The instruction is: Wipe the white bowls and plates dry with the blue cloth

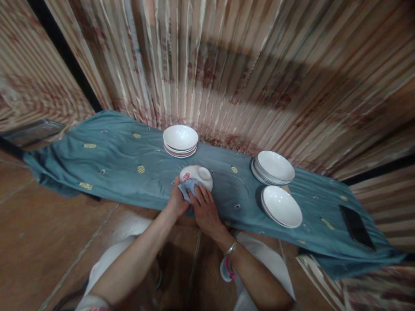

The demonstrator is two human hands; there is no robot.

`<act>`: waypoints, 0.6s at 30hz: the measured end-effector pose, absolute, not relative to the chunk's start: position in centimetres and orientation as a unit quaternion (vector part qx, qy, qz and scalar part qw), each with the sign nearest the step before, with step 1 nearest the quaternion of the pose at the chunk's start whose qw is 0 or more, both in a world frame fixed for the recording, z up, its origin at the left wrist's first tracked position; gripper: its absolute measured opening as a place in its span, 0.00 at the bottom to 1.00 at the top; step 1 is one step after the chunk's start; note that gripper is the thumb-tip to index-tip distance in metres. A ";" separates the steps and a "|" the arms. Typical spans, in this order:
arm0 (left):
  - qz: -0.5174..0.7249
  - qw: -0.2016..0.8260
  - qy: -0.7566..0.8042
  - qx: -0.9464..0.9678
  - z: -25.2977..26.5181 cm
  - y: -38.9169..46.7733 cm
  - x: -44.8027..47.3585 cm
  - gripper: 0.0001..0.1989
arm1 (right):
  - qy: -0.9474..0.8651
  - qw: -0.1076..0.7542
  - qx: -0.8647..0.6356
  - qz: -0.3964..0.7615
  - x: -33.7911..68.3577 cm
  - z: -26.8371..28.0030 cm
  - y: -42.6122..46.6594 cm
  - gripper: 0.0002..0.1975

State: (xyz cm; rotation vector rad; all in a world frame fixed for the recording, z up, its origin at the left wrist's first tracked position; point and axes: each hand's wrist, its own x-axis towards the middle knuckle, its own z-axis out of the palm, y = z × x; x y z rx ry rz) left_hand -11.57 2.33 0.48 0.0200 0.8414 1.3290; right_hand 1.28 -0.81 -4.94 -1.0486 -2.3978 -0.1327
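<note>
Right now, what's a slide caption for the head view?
Left hand and right hand hold a cloth against a white bowl, its base showing, near stacked dishes.

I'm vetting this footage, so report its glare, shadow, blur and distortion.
In the head view, small glints on the stacked bowls; also in the head view, a broad dark shadow across the pleated backdrop, soft detail leaving the red lettering on the upturned bowl unreadable, and apparent wide-angle stretching toward the edges.

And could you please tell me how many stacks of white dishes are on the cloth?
3: the left stack, beyond the held bowl; the rear right stack; and the front right stack.
</note>
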 end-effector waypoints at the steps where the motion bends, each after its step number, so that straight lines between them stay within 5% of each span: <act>1: 0.602 0.703 0.379 0.009 0.6 2.3 -11.5 0.27 | -0.884 0.259 -0.386 -0.056 1.3 -4.6 -0.7 0.26; 10: 0.655 0.667 0.352 0.054 0.5 2.2 -10.1 0.20 | -0.859 0.278 -0.424 -0.066 1.5 -1.7 0.0 0.25; 18: 0.652 0.673 0.342 0.074 2.1 1.9 -9.4 0.24 | -0.836 0.300 -0.456 -0.052 1.9 0.0 1.5 0.25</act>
